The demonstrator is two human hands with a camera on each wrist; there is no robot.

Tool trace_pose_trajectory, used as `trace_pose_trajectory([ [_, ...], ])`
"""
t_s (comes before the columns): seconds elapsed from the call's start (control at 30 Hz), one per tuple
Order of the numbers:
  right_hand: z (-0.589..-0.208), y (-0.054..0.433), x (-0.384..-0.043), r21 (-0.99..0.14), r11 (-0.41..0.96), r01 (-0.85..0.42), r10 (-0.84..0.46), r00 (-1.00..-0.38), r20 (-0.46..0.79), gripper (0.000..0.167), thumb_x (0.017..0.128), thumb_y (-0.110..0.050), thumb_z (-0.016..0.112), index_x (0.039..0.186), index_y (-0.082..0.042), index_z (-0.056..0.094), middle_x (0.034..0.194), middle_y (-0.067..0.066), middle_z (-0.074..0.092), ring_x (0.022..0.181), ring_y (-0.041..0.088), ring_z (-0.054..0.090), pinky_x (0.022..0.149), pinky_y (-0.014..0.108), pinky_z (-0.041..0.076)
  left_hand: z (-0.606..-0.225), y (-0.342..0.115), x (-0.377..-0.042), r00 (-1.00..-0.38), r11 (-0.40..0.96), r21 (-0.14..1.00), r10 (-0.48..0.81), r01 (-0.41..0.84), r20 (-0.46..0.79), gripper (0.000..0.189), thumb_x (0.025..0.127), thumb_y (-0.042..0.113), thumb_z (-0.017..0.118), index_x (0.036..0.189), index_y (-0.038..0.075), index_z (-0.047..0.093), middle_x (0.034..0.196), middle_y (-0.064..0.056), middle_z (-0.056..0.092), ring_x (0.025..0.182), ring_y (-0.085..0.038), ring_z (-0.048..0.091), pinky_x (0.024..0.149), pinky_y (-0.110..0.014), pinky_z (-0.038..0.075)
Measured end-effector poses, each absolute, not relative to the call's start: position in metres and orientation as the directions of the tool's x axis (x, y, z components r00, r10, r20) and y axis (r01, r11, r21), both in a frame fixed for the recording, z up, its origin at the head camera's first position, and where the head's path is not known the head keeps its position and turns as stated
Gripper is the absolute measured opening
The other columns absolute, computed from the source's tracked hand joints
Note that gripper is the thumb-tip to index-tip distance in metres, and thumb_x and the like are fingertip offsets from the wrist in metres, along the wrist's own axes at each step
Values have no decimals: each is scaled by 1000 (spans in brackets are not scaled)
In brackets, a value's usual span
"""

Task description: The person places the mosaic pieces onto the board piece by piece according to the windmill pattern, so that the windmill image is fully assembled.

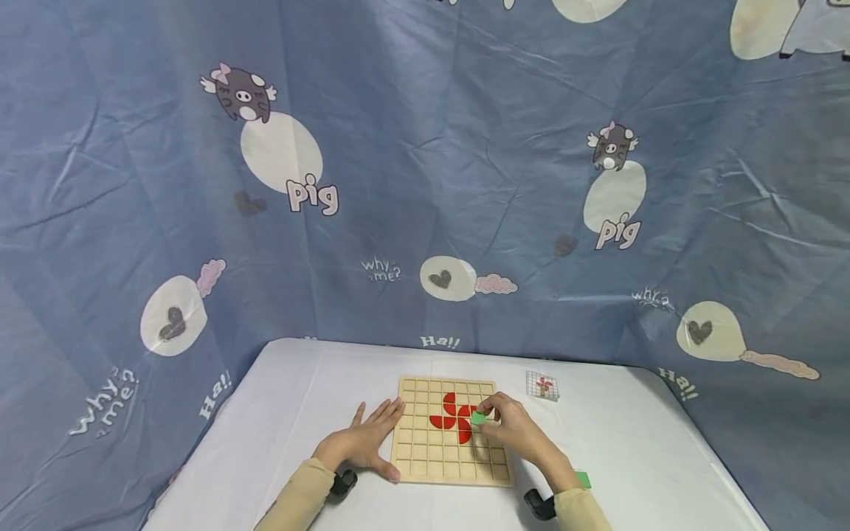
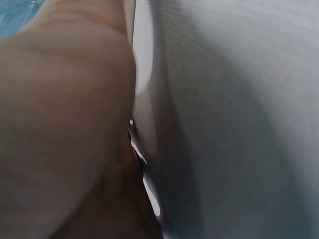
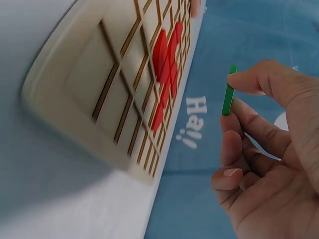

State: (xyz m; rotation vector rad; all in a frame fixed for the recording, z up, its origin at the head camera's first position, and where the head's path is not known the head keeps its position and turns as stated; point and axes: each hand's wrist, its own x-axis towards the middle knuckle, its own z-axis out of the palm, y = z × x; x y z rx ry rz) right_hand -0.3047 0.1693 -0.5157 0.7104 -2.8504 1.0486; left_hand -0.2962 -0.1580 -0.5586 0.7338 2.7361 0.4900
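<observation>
A wooden grid board (image 1: 415, 472) lies on the white table, with several red curved pieces (image 1: 464, 430) set in its cells in a pinwheel shape. Between thumb and fingers my right hand (image 1: 514, 428) pinches a thin green tile (image 3: 229, 92), held above the right side of the pinwheel. The right wrist view shows the tile edge-on, apart from the board. My left hand (image 1: 361, 442) lies with spread fingers against the board's left edge. In the left wrist view, that hand is close and blurred, and its fingertips are hidden.
A small card (image 1: 542, 386) with a gridded red pinwheel picture lies beyond the board's right corner. Another green piece (image 1: 582, 479) shows beside my right forearm, partly covered. A blue printed curtain (image 1: 398, 184) surrounds the back and sides of the table.
</observation>
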Motion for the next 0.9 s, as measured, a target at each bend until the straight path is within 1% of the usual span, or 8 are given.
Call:
trace_pose_trajectory([
  [0.17, -520, 155, -304, -601, 641, -478, -469, -863, 188, 18, 84, -12, 71, 100, -11, 64, 100, -2, 61, 81, 15, 53, 65, 21, 47, -557, -158, -295, -833, 813, 379, 529, 442, -162, 132, 60, 71, 73, 156, 8, 8, 164, -10, 4, 151, -32, 5, 116, -66, -5],
  [0.3, -528, 145, -303, -593, 629, -502, -503, -845, 182, 18, 82, -10, 73, 98, -10, 65, 97, -2, 60, 77, 10, 51, 63, 19, 47, -557, -158, -296, -833, 815, 369, 529, 446, -161, 132, 60, 72, 72, 156, 8, 8, 164, -10, 4, 151, -31, 5, 117, -65, -4],
  [0.4, -535, 139, -303, -583, 642, -498, -508, -846, 163, 19, 81, -11, 74, 98, -11, 66, 93, -4, 59, 74, 6, 49, 60, 17, 46, -558, -159, -296, -833, 815, 369, 530, 447, -160, 132, 60, 72, 72, 156, 8, 8, 164, -10, 4, 151, -31, 5, 117, -65, -5],
  [0.47, -539, 135, -304, -573, 650, -499, -511, -845, 157, 19, 80, -11, 74, 97, -11, 67, 92, -4, 59, 73, 5, 49, 59, 16, 46, -558, -159, -296, -833, 815, 368, 530, 448, -159, 131, 60, 72, 72, 156, 8, 8, 164, -10, 4, 151, -31, 5, 117, -65, -4],
  [0.63, -544, 129, -305, -551, 660, -511, -526, -838, 146, 18, 79, -14, 76, 95, -12, 69, 92, -6, 61, 80, 7, 53, 66, 18, 49, -558, -159, -297, -834, 817, 366, 528, 447, -160, 131, 60, 72, 72, 156, 8, 9, 164, -9, 4, 151, -31, 4, 117, -65, -4],
  [0.73, -547, 127, -306, -534, 673, -512, -532, -837, 130, 17, 80, -16, 76, 95, -14, 69, 93, -8, 60, 85, 6, 53, 70, 19, 50, -558, -159, -297, -836, 818, 366, 524, 443, -161, 131, 60, 72, 72, 156, 9, 9, 164, -9, 5, 151, -31, 5, 117, -65, -4],
  [0.9, -549, 126, -307, -519, 688, -508, -530, -840, 119, 17, 80, -17, 76, 95, -15, 69, 93, -10, 60, 86, 4, 52, 72, 20, 50, -558, -158, -297, -838, 820, 368, 521, 438, -163, 132, 59, 72, 73, 156, 9, 9, 164, -9, 5, 151, -31, 5, 117, -65, -4],
])
